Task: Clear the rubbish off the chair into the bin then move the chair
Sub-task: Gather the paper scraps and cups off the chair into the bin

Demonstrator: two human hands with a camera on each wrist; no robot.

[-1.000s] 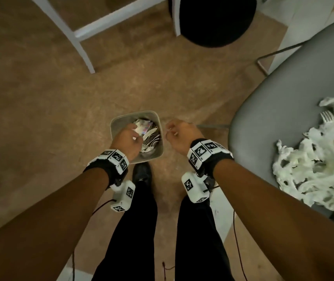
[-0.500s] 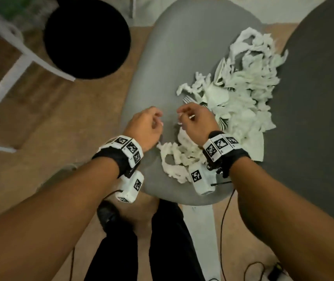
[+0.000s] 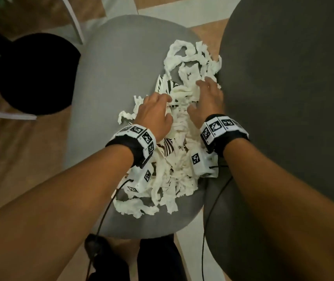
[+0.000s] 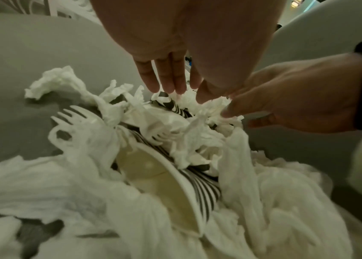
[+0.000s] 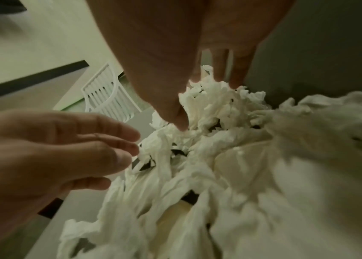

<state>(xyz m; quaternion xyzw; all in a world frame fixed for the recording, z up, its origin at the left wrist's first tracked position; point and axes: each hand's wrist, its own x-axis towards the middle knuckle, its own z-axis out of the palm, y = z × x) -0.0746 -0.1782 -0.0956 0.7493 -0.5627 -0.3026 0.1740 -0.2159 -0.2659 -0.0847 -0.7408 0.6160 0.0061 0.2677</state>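
Note:
A heap of torn white tissue (image 3: 184, 63) covers the grey chair seat (image 3: 101, 98). A white plastic fork (image 4: 75, 113) and a black-and-white striped paper cup (image 4: 197, 185) lie in the heap. My left hand (image 3: 156, 110) reaches onto the heap from the left with straight fingers (image 4: 166, 77) touching the tissue. My right hand (image 3: 208, 98) lies on the heap's right side, fingers (image 5: 235, 70) spread and straight, next to the dark chair back (image 3: 283, 98). Neither hand holds anything. The bin is out of view.
A black round stool seat (image 3: 34, 74) stands to the left on the brown floor (image 3: 20, 149). A white slatted chair (image 5: 107, 94) stands beyond. My legs (image 3: 158, 260) are below the seat's front edge, with cables hanging from both wrists.
My view swung from the bin on the floor up to the chair. Both hands moved from over the bin onto the tissue heap and opened from loose fists to spread fingers.

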